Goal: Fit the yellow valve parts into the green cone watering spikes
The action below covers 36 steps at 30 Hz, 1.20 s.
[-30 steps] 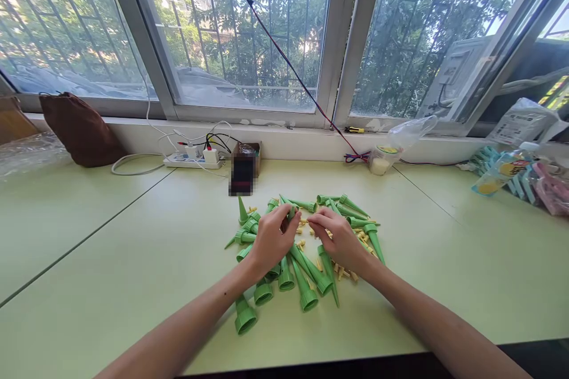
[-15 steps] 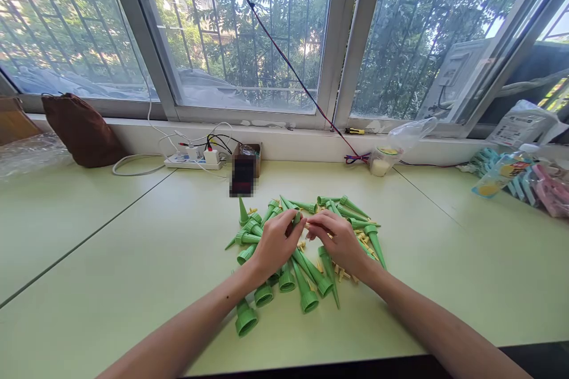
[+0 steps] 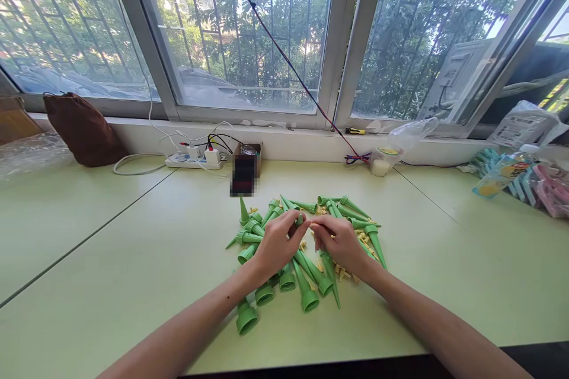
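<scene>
Over a heap of green plastic cones that look like plant watering spikes, my left hand [image 3: 280, 238] is closed around one green watering spike [image 3: 299, 220], whose far part is mostly hidden by the fingers. My right hand [image 3: 336, 238] pinches beside it, fingertips touching or nearly touching the left ones. A trace of a small yellow plastic piece shows at that pinch, mostly covered. Below the hands lie several loose watering spikes [image 3: 308, 297] with wide ribbed caps. Small yellow branching pieces [image 3: 344, 273] are scattered among them, partly under my right wrist.
One spike [image 3: 243, 211] stands upright at the heap's back left. Behind it are a pixelated dark object [image 3: 243, 176], a small box and a power strip [image 3: 193, 161]. A clear cup [image 3: 381, 163] is near the window, a brown bag [image 3: 82, 130] far left, a bottle [image 3: 502, 174] far right.
My right hand has shifted slightly left, its fingertips closing up to the left ones. The spike in my left hand has turned a little. The heap looks unchanged.
</scene>
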{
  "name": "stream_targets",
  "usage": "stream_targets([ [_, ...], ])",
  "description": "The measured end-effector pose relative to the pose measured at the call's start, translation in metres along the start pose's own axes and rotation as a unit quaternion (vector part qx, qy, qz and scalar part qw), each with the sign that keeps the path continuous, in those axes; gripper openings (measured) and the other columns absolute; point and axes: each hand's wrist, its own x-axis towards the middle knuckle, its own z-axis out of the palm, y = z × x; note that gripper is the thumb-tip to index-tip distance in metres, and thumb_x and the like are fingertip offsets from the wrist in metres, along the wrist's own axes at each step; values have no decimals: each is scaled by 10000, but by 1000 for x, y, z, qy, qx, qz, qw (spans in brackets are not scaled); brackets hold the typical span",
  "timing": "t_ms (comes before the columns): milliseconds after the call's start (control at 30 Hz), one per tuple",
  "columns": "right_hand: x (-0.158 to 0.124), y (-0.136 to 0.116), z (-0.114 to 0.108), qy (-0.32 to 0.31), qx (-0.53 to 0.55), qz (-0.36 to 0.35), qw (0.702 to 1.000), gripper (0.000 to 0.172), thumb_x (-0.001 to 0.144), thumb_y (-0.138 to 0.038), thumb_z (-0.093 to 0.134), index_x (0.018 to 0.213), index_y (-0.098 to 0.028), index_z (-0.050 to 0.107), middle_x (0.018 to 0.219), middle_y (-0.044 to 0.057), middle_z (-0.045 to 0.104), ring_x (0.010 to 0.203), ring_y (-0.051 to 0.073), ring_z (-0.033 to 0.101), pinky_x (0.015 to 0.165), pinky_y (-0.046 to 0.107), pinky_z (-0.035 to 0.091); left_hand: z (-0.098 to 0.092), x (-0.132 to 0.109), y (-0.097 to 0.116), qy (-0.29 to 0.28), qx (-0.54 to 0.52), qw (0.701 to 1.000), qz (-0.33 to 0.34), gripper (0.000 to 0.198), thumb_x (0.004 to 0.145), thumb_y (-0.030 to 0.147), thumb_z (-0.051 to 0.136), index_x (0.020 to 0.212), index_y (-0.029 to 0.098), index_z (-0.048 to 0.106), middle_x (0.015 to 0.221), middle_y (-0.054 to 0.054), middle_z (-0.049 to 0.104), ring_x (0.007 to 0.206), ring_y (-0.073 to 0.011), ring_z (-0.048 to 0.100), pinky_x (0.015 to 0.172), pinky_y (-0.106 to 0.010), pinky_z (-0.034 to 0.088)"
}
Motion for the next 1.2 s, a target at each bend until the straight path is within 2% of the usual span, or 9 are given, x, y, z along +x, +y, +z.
stream_targets([
  [133,0,1,0,-13,-7,9,1000,334,1027,-330,439,795,-193,636,544,-37,541,514,126,510,596,259,438,1,0,-1,2,2,1000,-4,191,968,321,513,835,199,578,677,28,550,563,-108,481,570,-226,408],
  [333,-2,0,2,-7,19,4,1000,176,990,-315,512,1071,-196,613,659,-11,622,589,152,590,623,278,491,1,0,-2,13,0,1000,-7,198,970,316,513,826,195,577,692,21,568,579,-110,493,584,-228,418],
  [400,-2,0,3,-8,34,-2,999,162,983,-289,518,1092,-195,591,678,-6,630,618,160,609,649,288,506,0,1,-2,15,-4,1000,-13,202,972,317,510,824,194,572,705,18,577,589,-111,500,597,-230,426],
  [500,-3,2,3,-12,40,3,999,158,1002,-283,475,1060,-197,594,668,-10,614,597,151,595,641,285,500,0,1,-1,12,-3,1000,-8,200,973,316,506,831,193,574,714,14,582,595,-113,508,597,-232,430],
  [800,-1,1,-1,-22,-5,3,1000,282,1032,-325,421,879,-199,622,606,-21,570,552,136,533,613,273,458,0,-1,-1,13,17,999,25,153,972,273,514,854,198,576,716,13,585,591,-110,512,581,-227,416],
  [1000,-1,-2,1,2,45,-1,999,148,975,-309,538,1061,-195,577,709,-3,628,624,153,623,648,278,504,0,0,-2,21,18,999,23,162,978,280,510,851,200,568,740,10,594,602,-112,517,596,-227,414],
  [1200,-1,2,2,-11,20,4,1000,182,1008,-308,475,944,-196,603,631,-26,592,557,131,559,604,261,461,0,-1,-3,12,24,999,27,161,977,273,513,847,196,570,719,19,568,593,-110,498,590,-225,405],
])
